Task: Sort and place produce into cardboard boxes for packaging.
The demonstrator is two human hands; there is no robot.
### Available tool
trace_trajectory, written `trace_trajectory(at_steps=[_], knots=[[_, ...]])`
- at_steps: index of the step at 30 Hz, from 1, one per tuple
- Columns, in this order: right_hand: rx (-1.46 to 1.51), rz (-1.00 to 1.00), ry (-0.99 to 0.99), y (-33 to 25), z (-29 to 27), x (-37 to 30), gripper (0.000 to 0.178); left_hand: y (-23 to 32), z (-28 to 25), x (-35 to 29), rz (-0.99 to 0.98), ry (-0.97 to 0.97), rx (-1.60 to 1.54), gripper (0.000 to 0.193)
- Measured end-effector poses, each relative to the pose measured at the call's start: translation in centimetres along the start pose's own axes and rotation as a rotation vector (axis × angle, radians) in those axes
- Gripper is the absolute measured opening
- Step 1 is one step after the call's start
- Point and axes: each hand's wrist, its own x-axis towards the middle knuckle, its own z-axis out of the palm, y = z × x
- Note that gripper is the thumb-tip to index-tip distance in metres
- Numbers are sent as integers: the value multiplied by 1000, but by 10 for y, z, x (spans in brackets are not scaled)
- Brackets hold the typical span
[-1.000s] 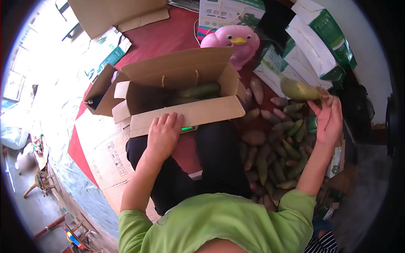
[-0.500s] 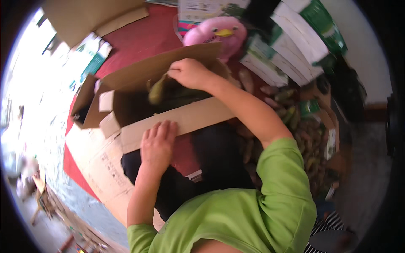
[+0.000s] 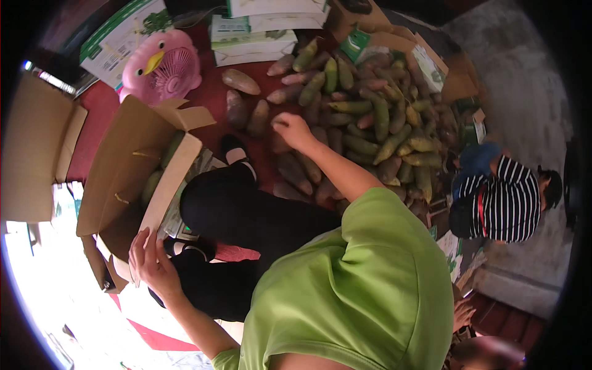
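Note:
My left hand (image 3: 151, 262) rests at the near end of a long flap of an open cardboard box (image 3: 117, 160), its fingers stretched out and slightly apart. Inside the box lie a few green elongated fruits (image 3: 151, 185), partly hidden by the flap. Out to the right, my right hand (image 3: 293, 131) is at the left side of a large heap of elongated green and reddish-brown fruits (image 3: 379, 117). Its fingers are curled together just above a reddish-brown fruit (image 3: 280, 145); whether they hold anything is hidden.
A pink bird-faced fan (image 3: 163, 68) stands beyond the box, with white-and-green cartons (image 3: 253, 46) behind the fruits. Another cardboard box (image 3: 40, 148) is at the far left. A person in a striped shirt (image 3: 515, 200) is at the right. My legs lie between box and heap.
The view has turned right. My right hand has left the box, where it held a greenish fruit by its stem, and is now at the heap. My left hand remains at the box flap.

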Motion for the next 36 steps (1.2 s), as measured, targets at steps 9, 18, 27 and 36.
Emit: trace_trajectory(at_steps=[9,18,27,36], knots=[[-288,314,-94,114,-74,-82,24,103,-33,21,226,165,-363,22],[-1010,262,-240,173,-152,-89,16,194,-109,36,422,185,-395,15],[-1567,195,-675,193,-197,-98,32,199,-119,12,377,231,-329,13],[-1685,91,-702,238,-218,-108,29,202,-111,30,443,245,-352,10]])
